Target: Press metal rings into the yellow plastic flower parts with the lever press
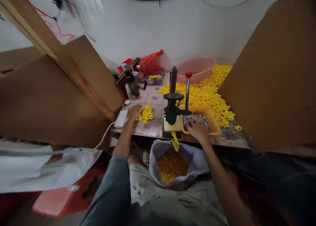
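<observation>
Where your right hand [197, 130] spreads, metal bits [198, 118] in orange tray [212, 120] beneath; left hand [135, 112], grip unclear, at yellow pieces [147, 114]

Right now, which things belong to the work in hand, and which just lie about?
Work, seemingly: left hand at small yellow pile; right hand in orange tray; lever press between them; open sack below.
Lying about: red plastic bag; pink basin; dark bottle.

No text, brand, number or sign can be read. Toward eleven o'clock from the centre, the small clear plastic bottle with a white cap [141, 76] bears a reddish-brown patch, perhaps a label, too small and blurred to make out any lettering.
</observation>
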Tool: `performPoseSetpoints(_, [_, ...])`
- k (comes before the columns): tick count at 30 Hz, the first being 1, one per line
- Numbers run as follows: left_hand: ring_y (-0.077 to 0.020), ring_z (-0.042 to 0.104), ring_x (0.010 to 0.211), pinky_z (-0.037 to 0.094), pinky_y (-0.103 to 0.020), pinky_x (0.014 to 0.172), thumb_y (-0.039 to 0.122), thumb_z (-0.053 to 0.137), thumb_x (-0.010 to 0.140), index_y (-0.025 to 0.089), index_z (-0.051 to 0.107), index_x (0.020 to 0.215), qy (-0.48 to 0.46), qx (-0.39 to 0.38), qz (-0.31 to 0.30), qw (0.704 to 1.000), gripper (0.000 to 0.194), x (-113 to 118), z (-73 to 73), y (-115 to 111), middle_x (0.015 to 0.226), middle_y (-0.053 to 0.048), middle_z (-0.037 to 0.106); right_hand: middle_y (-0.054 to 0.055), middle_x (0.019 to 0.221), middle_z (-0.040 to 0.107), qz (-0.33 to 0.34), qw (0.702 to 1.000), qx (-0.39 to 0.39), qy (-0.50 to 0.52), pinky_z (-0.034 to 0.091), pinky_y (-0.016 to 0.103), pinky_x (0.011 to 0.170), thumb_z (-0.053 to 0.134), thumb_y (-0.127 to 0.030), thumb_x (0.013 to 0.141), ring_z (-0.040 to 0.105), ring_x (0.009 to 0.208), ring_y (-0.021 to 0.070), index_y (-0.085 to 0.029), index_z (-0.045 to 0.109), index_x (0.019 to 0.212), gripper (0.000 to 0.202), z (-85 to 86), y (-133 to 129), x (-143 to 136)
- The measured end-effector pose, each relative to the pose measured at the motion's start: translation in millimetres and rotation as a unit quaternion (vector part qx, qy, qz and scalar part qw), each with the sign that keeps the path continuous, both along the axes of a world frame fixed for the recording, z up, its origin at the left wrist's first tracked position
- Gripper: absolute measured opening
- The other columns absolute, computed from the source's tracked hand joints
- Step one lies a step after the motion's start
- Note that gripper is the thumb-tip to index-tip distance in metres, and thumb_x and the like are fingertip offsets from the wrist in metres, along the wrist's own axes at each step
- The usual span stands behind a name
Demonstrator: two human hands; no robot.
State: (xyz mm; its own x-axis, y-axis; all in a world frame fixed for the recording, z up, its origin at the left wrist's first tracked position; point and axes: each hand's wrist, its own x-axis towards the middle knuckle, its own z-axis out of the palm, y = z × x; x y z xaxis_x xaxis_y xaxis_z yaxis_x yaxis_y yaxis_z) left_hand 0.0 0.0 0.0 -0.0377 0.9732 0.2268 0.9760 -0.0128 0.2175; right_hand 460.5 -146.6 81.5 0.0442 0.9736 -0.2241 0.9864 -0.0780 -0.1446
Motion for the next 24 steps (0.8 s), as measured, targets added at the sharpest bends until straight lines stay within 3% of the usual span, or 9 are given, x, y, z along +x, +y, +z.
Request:
performPoseSetpoints(5, [-0.0280,0.060,0.147,0.039,-0.045,0.130,0.035,0.042,0.111,0.019,0.072,0.146,-0.013,0.004,-0.015,1.000,0.049,0,-7.4,0,0.156,-0.012,0.069,0.019,0.158,0.058,0.017,1.000,-0.004,-0.003,0.046,0.064,0.118,0.029,-0.060,0.112,0.055,0.147,0.0447,-0.022,0.068,0.148,0.065,8.2,-2,-1])
performPoseSetpoints(10, [-0.0298,0.058,0.148,0.039,-0.045,0.130,0.035,0.042,0.110,0.017,0.071,0.149,-0.025,0.002,-0.024,0.999,0.051,-4,-11.4,-1,0.158,-0.012,0.066,0.018,0.152,0.065,0.058,0.998,0.017,0.011,0.053,0.053,0.108,0.028,-0.056,0.113,0.066,0.134,0.0392,-0.023,0.070,0.143,0.062,3.6,0,3])
performPoseSetpoints(16, [-0.0314,0.059,0.147,0.040,-0.047,0.129,0.038,0.045,0.109,0.018,0.071,0.149,-0.030,0.000,-0.020,0.999,0.051,-3,-10.9,-1,0.159,-0.013,0.065,0.017,0.137,0.077,0.099,0.994,-0.016,0.038,0.054,0.050,0.104,0.031,-0.057,0.113,0.072,0.127,0.0400,-0.023,0.079,0.132,0.062,1.2,6,9])
performPoseSetpoints(20, [-0.0305,0.059,0.147,0.039,-0.047,0.129,0.041,0.046,0.109,0.019,0.072,0.147,-0.037,0.008,-0.013,0.999,0.051,-3,-13.4,0,0.159,-0.012,0.066,0.015,0.141,0.076,0.120,0.990,-0.045,0.058,0.053,0.047,0.104,0.035,-0.054,0.112,0.071,0.130,0.0397,-0.025,0.082,0.129,0.058,-1.1,14,13])
performPoseSetpoints(24, [-0.0305,0.059,0.146,0.040,-0.047,0.128,0.039,0.045,0.109,0.019,0.073,0.144,-0.033,0.006,-0.014,0.999,0.050,-4,-15.9,1,0.158,-0.011,0.066,0.019,0.133,0.078,0.151,0.983,-0.072,0.078,0.053,0.042,0.102,0.040,-0.049,0.111,0.073,0.125,0.0383,-0.018,0.085,0.118,0.055,-9.2,25,18])
